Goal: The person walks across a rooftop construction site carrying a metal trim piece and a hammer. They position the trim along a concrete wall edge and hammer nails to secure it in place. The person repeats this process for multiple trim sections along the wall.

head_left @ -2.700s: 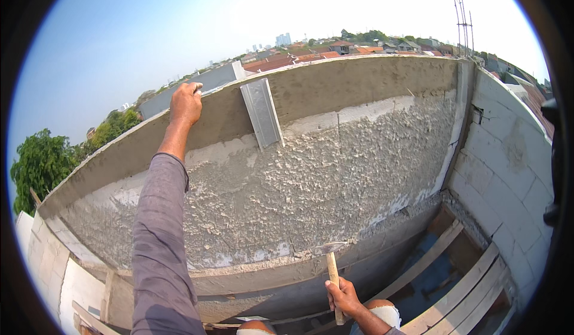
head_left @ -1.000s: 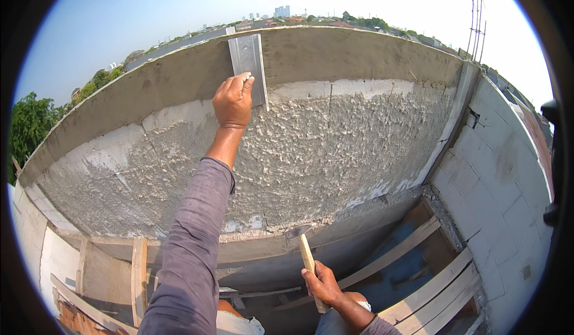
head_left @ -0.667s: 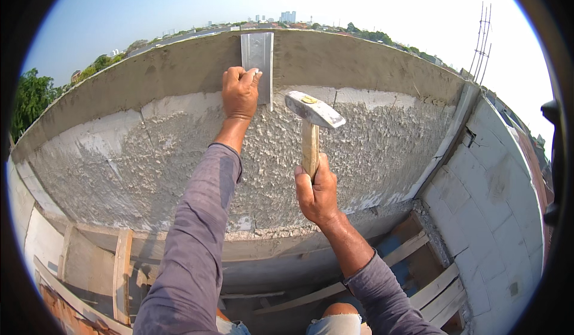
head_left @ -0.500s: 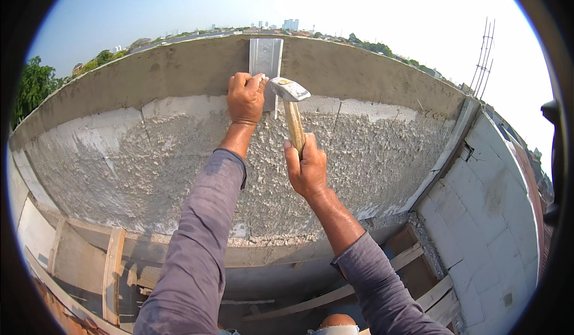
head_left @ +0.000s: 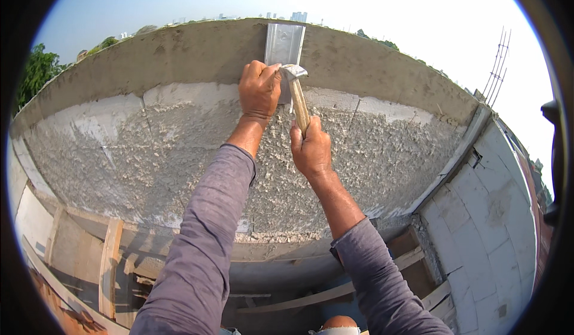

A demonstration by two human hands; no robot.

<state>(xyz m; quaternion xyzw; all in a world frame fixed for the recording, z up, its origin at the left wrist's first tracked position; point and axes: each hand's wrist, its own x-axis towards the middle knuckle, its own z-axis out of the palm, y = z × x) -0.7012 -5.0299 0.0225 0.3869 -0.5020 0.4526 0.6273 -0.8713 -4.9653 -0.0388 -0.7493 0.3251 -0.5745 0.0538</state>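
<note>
A silvery metal channel strip (head_left: 286, 43) stands upright against the wall's smooth upper band, its top end near the wall's edge. My left hand (head_left: 259, 91) is closed in a pinch at the strip's front; whatever its fingertips hold is too small or hidden to name. In my right hand (head_left: 312, 149), lower and to the right, a hammer (head_left: 300, 101) is gripped by its wooden handle. Its pale, worn metal head is right beside my left fingertips, in front of the strip. I cannot tell whether the head touches anything there.
Rough, lumpy mortar (head_left: 191, 137) covers the middle of the wall. A grey block wall (head_left: 478, 215) meets it at the right. Wooden planks (head_left: 110, 266) and beams lie below at both sides. Thin steel rods (head_left: 497, 66) rise beyond the right corner.
The hammer head has swung in towards my left fingertips and tilted. My left hand stays pinched at the metal strip. The whole view has shifted slightly.
</note>
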